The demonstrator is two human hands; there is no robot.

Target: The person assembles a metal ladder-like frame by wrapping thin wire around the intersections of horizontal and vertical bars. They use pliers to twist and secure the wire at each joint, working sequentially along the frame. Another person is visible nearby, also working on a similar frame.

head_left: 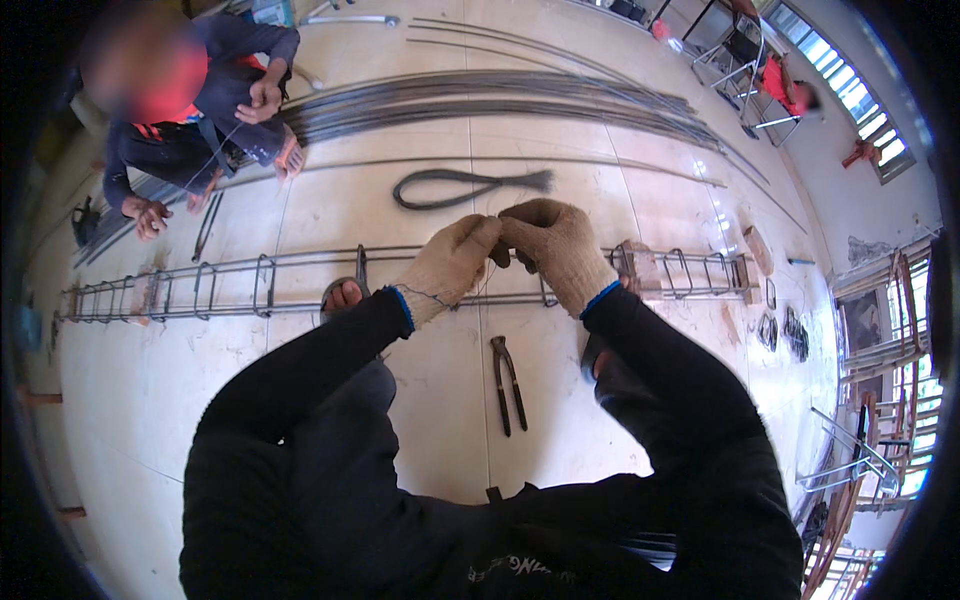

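Observation:
My left hand (452,258) and my right hand (560,248), both in beige knit gloves with blue cuffs, meet fingertip to fingertip. They are above a long rebar cage (264,284) that lies across the floor. Each hand is closed in a pinch. A thin dark wire (432,296) trails from the fingers past my left cuff; its end between the fingertips is hidden. Beyond my hands lies a looped bundle of tie wire (440,188). A pair of end-cutting pincers (507,386) with dark handles rests on the tiles between my feet.
Long steel bars (400,112) lie in a stack farther back. At the far left a co-worker (200,110) crouches beside them, hands apart. Blocks (640,270) prop up the cage. Small wire loops (768,332) sit at the right, and a folding chair (742,50) stands by the wall.

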